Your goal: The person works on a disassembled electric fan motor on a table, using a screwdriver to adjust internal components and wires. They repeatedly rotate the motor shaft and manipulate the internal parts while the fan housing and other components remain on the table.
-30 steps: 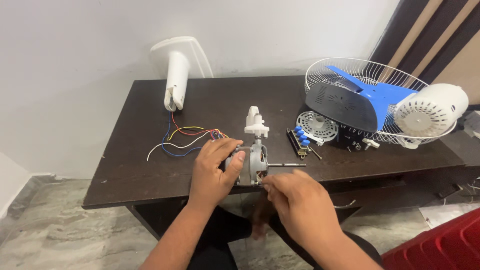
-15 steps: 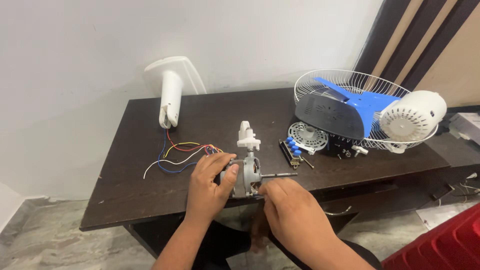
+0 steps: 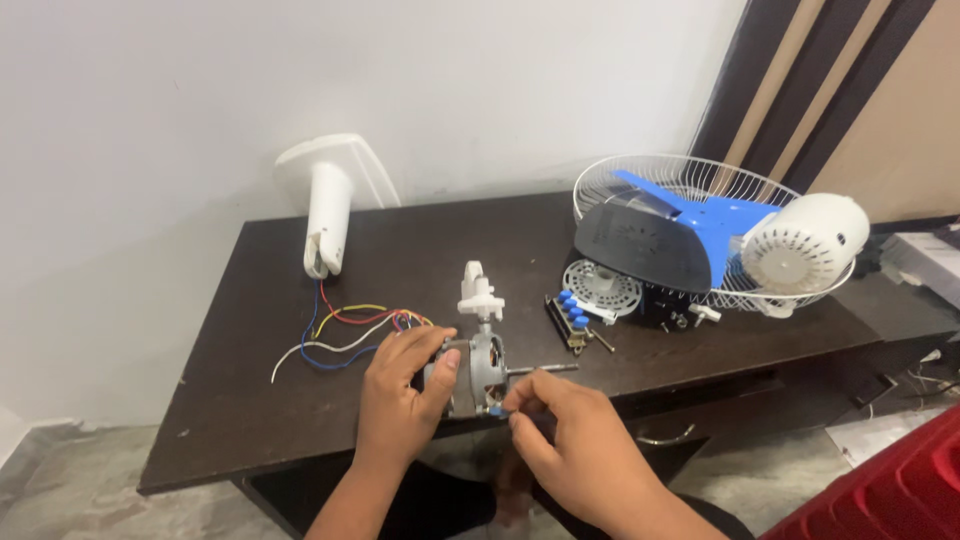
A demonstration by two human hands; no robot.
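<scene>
Head view, looking down on a dark table (image 3: 250,400), with the motor (image 3: 478,372) as landmark near the front edge.

Left hand (image 3: 400,405): wrapped round the motor's left end, fingers curled over the top, thumb pressed on the near face; holding the motor. Right hand (image 3: 570,440): just right of and below the motor, fingertips (image 3: 515,402) pinched narrow at its lower front, by a small blue bit; cannot tell whether a tool sits in the pinch.

Motor: grey metal, lying on its side, shaft (image 3: 545,369) pointing right, away from the left hand. White fitting (image 3: 479,292) standing upright just behind the motor, touching its top.

Left of the motor: coloured wires (image 3: 345,330), red, yellow, blue and white, fanned over the table and running back to the white stand (image 3: 328,210), lying well behind and to the left, against the wall.

Right of the motor, near: switch block (image 3: 570,318) with blue buttons, and a screw (image 3: 601,341) just beside it. Behind that, a round white grille (image 3: 601,285). Farther right: wire guard (image 3: 640,180) holding a blue blade (image 3: 715,215) and a dark cover (image 3: 640,240); white housing (image 3: 808,243) resting on the guard's right rim. Red case (image 3: 890,490) far right and below, off the table.
</scene>
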